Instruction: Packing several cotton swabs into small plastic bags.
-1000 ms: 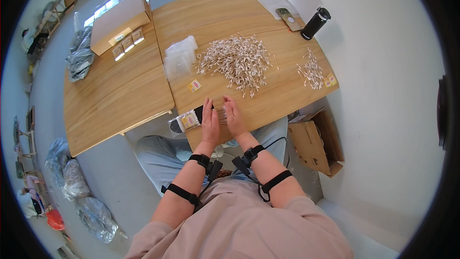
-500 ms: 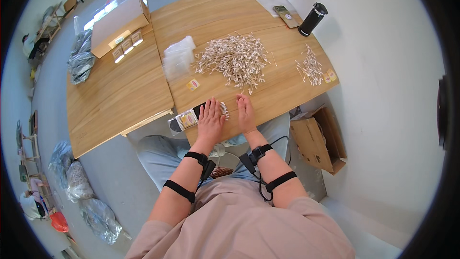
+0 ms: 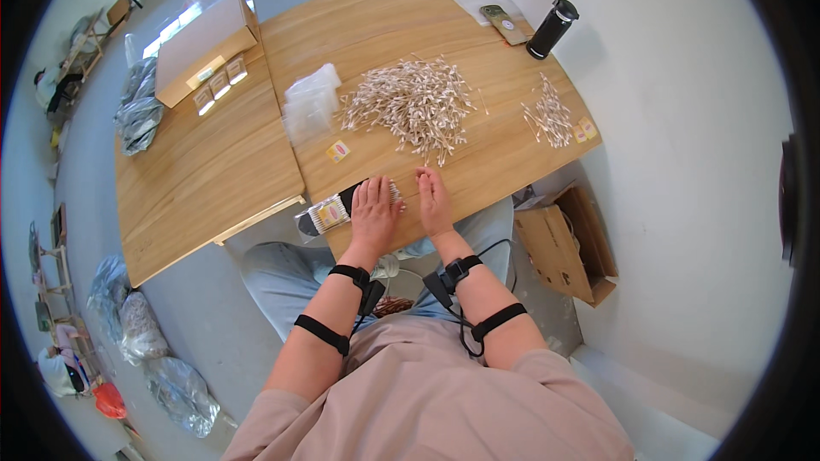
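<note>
My left hand (image 3: 373, 212) lies flat, palm down, with fingers stretched together over a row of cotton swabs (image 3: 395, 195) at the table's near edge. Under and beside it is a black strip (image 3: 348, 196). To its left, a clear plastic packet (image 3: 328, 214) holds a row of swabs with a yellow and white label. My right hand (image 3: 435, 202) rests on its edge just right of the row, fingers extended and slightly bent, gripping nothing visible. Beyond both hands spreads a big heap of loose cotton swabs (image 3: 412, 102).
Clear plastic bags (image 3: 311, 106) and a small yellow card (image 3: 337, 151) lie left of the heap. At right are a smaller swab pile (image 3: 549, 115), a phone (image 3: 504, 24) and a black bottle (image 3: 553, 29). A cardboard box (image 3: 207, 49) stands far left; another box (image 3: 559, 243) sits below the table.
The whole view has shifted slightly, moving the table contents a little left. Both hands keep nearly the same pose over and beside the swab row.
</note>
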`<state>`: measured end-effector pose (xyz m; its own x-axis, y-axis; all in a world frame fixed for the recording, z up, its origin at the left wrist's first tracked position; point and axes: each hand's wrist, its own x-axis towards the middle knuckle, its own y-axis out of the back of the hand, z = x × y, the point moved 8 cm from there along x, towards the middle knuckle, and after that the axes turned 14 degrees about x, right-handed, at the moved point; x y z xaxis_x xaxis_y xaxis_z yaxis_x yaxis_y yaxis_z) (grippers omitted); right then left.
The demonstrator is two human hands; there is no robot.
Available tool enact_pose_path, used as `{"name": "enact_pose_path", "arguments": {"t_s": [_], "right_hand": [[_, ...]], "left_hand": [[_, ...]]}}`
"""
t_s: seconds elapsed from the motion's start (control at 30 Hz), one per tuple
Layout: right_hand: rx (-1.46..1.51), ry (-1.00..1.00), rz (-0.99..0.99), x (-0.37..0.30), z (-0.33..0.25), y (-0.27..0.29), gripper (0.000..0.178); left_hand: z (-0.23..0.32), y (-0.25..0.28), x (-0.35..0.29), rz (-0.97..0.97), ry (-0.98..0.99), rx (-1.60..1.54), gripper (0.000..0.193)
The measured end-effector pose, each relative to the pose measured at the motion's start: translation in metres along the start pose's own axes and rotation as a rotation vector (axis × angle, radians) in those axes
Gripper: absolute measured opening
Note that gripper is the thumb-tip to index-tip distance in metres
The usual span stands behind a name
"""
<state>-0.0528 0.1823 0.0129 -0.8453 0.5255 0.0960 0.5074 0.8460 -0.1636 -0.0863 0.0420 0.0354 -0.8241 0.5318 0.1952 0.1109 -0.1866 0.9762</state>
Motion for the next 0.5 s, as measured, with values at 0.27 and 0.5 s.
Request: {"name": "enact_pose_path", "arguments": {"t_s": [0.27,0.5], "right_hand": [[0.018,0.014,0.003,-0.001,-0.001,-0.003,0.031],[0.047,0.120,0.040,0.001,-0.005,0.001,0.027]], "left_hand": [[-0.016,-0.006,-0.002,0.061,0.089,-0.071,0.058],[-0.004,-0.011,-0.007,-0.019,0.003,0.030,0.061]]}}
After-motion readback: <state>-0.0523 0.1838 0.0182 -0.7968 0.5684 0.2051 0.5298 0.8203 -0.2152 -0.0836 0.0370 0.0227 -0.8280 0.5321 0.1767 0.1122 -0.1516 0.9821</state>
